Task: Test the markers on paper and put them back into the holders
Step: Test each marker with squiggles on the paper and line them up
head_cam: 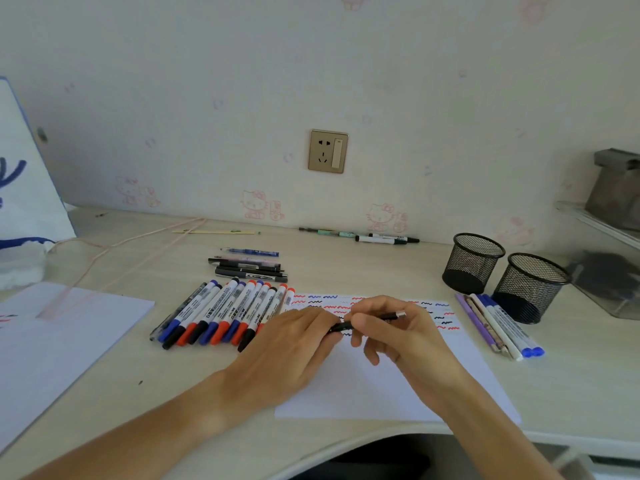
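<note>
Both hands meet over the white test paper, whose top strip carries red, blue and black squiggles. A thin black pen with a silver end is pinched in my right hand. My left hand grips the pen's other end, at its cap or tip. A row of several whiteboard markers with black, red and blue caps lies left of the paper. Two black mesh holders stand at the right, and I see nothing in them.
Purple, white and blue-capped pens lie beside the holders. Several dark pens lie behind the marker row, and more pens along the wall. A second sheet lies at left, a pink cable crossing it. A clear bin sits far right.
</note>
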